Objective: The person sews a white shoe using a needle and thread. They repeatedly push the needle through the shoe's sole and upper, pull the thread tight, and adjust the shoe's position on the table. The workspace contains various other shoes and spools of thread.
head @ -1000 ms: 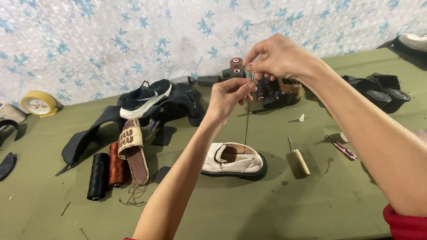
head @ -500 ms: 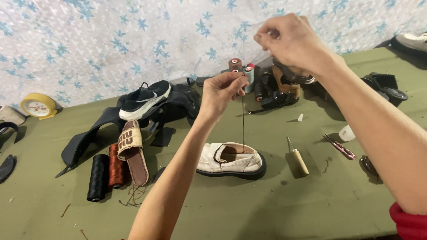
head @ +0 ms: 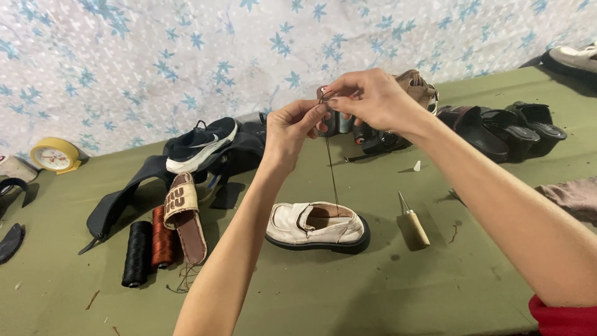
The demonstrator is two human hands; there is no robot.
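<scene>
**Two hands pinch a dark thread above a cream loafer**

Both hands are raised over the olive-green table (head: 373,298), fingertips meeting at the top of a dark thread (head: 331,174). The left hand (head: 292,130) has thumb and forefinger pressed together on the thread's upper end; the right hand (head: 367,96) is closed in a pinch just beside it, the two hands touching or nearly so. Whether a needle sits between the fingers is too small to tell. The thread hangs straight down from the pinch and ends at the cream loafer (head: 317,225), which lies on its dark sole directly below the hands.

Just right of the loafer lies an awl with a wooden handle (head: 411,223), its metal tip pointing away from the person. To the left, a black thread spool (head: 136,253) and a reddish-brown spool (head: 162,236) lie side by side, touching a tan slide sandal (head: 185,214). Behind these rests a black sneaker with a white sole (head: 202,144) on a black strap. A yellow alarm clock (head: 55,155) stands near the patterned backdrop (head: 155,56). Dark sandals (head: 497,127) sit at the right, well apart from the loafer.
</scene>
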